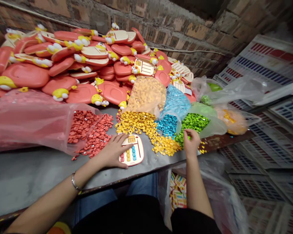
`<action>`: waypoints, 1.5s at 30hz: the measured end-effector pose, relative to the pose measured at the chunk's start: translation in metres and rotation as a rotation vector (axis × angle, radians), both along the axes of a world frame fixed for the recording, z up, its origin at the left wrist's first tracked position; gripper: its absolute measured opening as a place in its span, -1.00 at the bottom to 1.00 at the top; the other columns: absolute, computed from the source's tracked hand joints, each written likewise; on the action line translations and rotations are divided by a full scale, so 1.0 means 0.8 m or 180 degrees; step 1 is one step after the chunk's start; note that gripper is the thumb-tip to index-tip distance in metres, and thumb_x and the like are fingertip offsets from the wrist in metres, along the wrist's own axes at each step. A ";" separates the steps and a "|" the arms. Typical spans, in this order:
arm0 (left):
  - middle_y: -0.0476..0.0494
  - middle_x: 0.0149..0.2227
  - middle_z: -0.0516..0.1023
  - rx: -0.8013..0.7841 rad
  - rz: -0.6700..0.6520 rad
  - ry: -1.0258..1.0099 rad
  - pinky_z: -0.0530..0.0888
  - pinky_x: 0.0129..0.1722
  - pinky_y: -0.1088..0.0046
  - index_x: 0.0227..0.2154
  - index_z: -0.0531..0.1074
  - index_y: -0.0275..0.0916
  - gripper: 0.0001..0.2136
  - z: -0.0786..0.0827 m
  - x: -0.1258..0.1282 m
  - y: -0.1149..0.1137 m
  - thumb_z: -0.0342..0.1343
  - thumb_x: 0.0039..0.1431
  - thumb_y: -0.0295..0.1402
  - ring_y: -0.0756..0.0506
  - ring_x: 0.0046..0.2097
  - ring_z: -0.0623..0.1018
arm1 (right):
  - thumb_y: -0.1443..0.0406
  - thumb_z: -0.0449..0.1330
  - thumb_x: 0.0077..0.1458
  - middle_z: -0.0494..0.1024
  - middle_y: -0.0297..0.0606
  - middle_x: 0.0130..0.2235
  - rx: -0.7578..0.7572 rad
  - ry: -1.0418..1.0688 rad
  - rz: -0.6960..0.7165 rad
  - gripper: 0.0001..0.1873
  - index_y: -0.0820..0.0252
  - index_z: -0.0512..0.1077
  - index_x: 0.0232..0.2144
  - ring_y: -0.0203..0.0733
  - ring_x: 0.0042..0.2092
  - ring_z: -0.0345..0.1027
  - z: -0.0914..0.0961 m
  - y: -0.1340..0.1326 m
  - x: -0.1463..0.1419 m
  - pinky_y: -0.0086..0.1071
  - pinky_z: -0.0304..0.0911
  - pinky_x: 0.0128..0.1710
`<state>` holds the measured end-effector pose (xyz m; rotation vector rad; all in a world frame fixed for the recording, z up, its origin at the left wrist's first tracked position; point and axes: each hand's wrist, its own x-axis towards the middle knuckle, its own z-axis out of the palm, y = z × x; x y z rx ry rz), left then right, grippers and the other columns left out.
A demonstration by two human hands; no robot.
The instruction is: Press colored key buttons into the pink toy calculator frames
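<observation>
My left hand [113, 151] lies on a pink toy calculator [134, 152] on the grey table [26, 175], fingers curled around its left edge and holding it down. Some coloured keys sit in the calculator's face. My right hand [190, 141] reaches into the pile of green keys [192, 123], fingers bent and pinched among them; what they grip is hidden. Beside the green keys lie a blue pile [168, 125], a yellow pile [146, 130] and red keys [92, 133] spilling from a pink bag.
A big heap of red toy calculator shells [70, 65] fills the table's back against a brick wall. Plastic bags of orange, blue and green keys [147, 94] stand behind the piles. White crates [271, 97] are stacked at the right. A bag of finished toys [178, 191] hangs below the table.
</observation>
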<state>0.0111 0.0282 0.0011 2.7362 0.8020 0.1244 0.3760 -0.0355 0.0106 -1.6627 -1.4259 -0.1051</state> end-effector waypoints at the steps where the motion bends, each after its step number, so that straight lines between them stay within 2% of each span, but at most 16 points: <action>1: -0.29 0.33 0.03 -0.0004 0.0002 0.0018 0.01 0.21 -0.07 0.23 0.23 0.00 -0.12 0.001 0.000 0.000 0.21 -0.17 0.24 -0.49 0.29 0.05 | 0.25 0.07 0.17 0.49 -0.12 -0.27 0.0020 -0.0117 -0.0465 -0.80 0.18 0.48 -0.30 -0.05 -0.21 0.37 -0.003 0.005 0.032 -0.16 0.33 -0.19; 3: -0.32 0.33 0.03 -0.0004 -0.0010 0.0052 0.01 0.20 -0.09 0.22 0.25 -0.02 -0.13 0.002 0.001 0.000 0.20 -0.16 0.25 -0.50 0.29 0.05 | 0.29 0.08 0.09 0.44 -0.02 -0.17 -0.0274 -0.0417 -0.0969 -0.72 0.25 0.47 -0.16 -0.01 -0.14 0.33 -0.011 0.020 0.084 -0.14 0.32 -0.17; 6: -0.35 0.33 0.03 0.0037 -0.0048 0.0043 0.03 0.19 -0.10 0.22 0.25 -0.04 -0.13 0.002 0.001 0.001 0.21 -0.16 0.24 -0.51 0.29 0.07 | 0.36 0.12 -0.01 0.36 0.08 -0.04 -0.0911 -0.1057 -0.1094 -0.58 0.30 0.43 -0.05 0.08 -0.03 0.26 -0.026 0.043 0.126 -0.08 0.23 -0.04; 8: -0.36 0.33 0.02 0.0090 -0.0066 0.0019 0.04 0.19 -0.09 0.22 0.25 -0.04 -0.13 0.001 0.000 0.001 0.23 -0.17 0.22 -0.51 0.28 0.08 | 0.41 0.11 -0.03 0.37 0.07 -0.06 -0.1186 -0.1301 -0.1032 -0.58 0.29 0.43 -0.05 0.07 -0.06 0.27 -0.033 0.054 0.134 -0.10 0.21 -0.04; 11: -0.37 0.32 0.03 0.0152 -0.0079 0.0000 0.06 0.19 -0.09 0.22 0.25 -0.04 -0.14 -0.001 0.000 0.001 0.24 -0.16 0.21 -0.49 0.28 0.09 | 0.42 0.09 -0.03 0.44 0.00 -0.19 -0.1291 -0.1284 -0.0955 -0.66 0.28 0.47 -0.16 0.02 -0.17 0.30 -0.036 0.062 0.135 -0.17 0.23 -0.11; 14: -0.36 0.32 0.03 0.0169 -0.0073 -0.0001 0.05 0.19 -0.08 0.22 0.24 -0.03 -0.13 -0.001 0.000 0.001 0.23 -0.16 0.22 -0.48 0.29 0.08 | 0.38 0.12 -0.04 0.49 -0.03 -0.27 -0.1158 -0.0986 -0.0893 -0.78 0.29 0.49 -0.29 0.02 -0.21 0.32 -0.030 0.062 0.137 -0.16 0.24 -0.13; 16: -0.35 0.32 0.04 0.0160 -0.0066 0.0023 0.05 0.19 -0.08 0.22 0.24 -0.03 -0.13 0.000 0.000 0.000 0.23 -0.16 0.23 -0.48 0.29 0.08 | 0.33 0.15 -0.05 0.52 -0.02 -0.27 -0.0862 -0.0669 -0.0895 -0.79 0.30 0.50 -0.33 0.02 -0.20 0.35 -0.023 0.058 0.134 -0.14 0.25 -0.11; 19: -0.34 0.32 0.05 0.0125 -0.0039 0.0052 0.04 0.20 -0.07 0.21 0.26 -0.04 -0.15 0.002 0.001 -0.001 0.22 -0.15 0.23 -0.48 0.29 0.07 | 0.24 0.19 -0.03 0.56 -0.03 -0.24 -0.0214 0.0045 -0.0860 -0.74 0.30 0.51 -0.30 -0.01 -0.21 0.39 -0.011 0.049 0.108 -0.15 0.28 -0.14; 22: -0.32 0.32 0.04 0.0095 -0.0009 0.0025 0.03 0.20 -0.07 0.21 0.26 -0.03 -0.15 0.002 0.001 -0.002 0.25 -0.16 0.20 -0.47 0.29 0.07 | 0.17 0.23 -0.02 0.57 -0.11 -0.25 0.0126 0.0930 -0.0481 -0.68 0.25 0.51 -0.25 -0.08 -0.25 0.42 -0.004 0.038 0.049 -0.21 0.34 -0.22; 26: -0.32 0.32 0.04 0.0088 -0.0012 -0.0029 0.03 0.20 -0.07 0.21 0.26 -0.04 -0.14 0.000 0.000 -0.001 0.27 -0.18 0.17 -0.48 0.29 0.08 | 0.19 0.26 0.02 0.59 -0.17 -0.22 -0.0344 0.1432 0.0549 -0.76 0.16 0.53 -0.25 -0.10 -0.20 0.46 -0.009 0.031 -0.056 -0.25 0.39 -0.20; 30: -0.32 0.33 0.04 0.0107 -0.0023 -0.0061 0.02 0.21 -0.07 0.21 0.25 -0.05 -0.14 -0.002 0.000 -0.002 0.27 -0.17 0.18 -0.48 0.29 0.06 | 0.28 0.19 0.11 0.60 -0.17 -0.16 -0.0897 0.0956 0.1333 -0.80 0.11 0.54 -0.20 -0.08 -0.14 0.47 -0.021 0.039 -0.127 -0.22 0.38 -0.16; 35: -0.28 0.33 0.04 0.0139 -0.0011 -0.0077 0.01 0.22 -0.02 0.21 0.26 -0.04 -0.14 -0.002 0.001 -0.003 0.27 -0.18 0.18 -0.45 0.30 0.05 | 0.35 0.16 0.13 0.60 -0.17 -0.14 -0.0931 0.0267 0.1640 -0.77 0.10 0.52 -0.16 -0.05 -0.07 0.42 -0.028 0.051 -0.149 -0.11 0.29 -0.01; 39: -0.29 0.34 0.03 0.0132 -0.0023 -0.0079 -0.01 0.23 -0.01 0.21 0.24 -0.04 -0.13 -0.002 0.001 -0.002 0.26 -0.19 0.19 -0.44 0.31 0.04 | 0.40 0.10 0.15 0.59 -0.19 -0.12 -0.1008 0.0349 0.1807 -0.72 0.09 0.50 -0.13 -0.10 -0.09 0.44 -0.030 0.059 -0.155 -0.17 0.32 -0.04; 45: -0.30 0.34 0.02 0.0116 -0.0030 -0.0069 -0.02 0.23 -0.01 0.21 0.24 -0.06 -0.12 -0.005 0.000 -0.001 0.26 -0.19 0.20 -0.44 0.31 0.03 | 0.47 0.08 0.04 0.57 -0.22 -0.22 -0.0934 0.0711 0.1939 -0.70 0.11 0.53 -0.25 -0.14 -0.14 0.44 -0.031 0.069 -0.162 -0.26 0.36 -0.15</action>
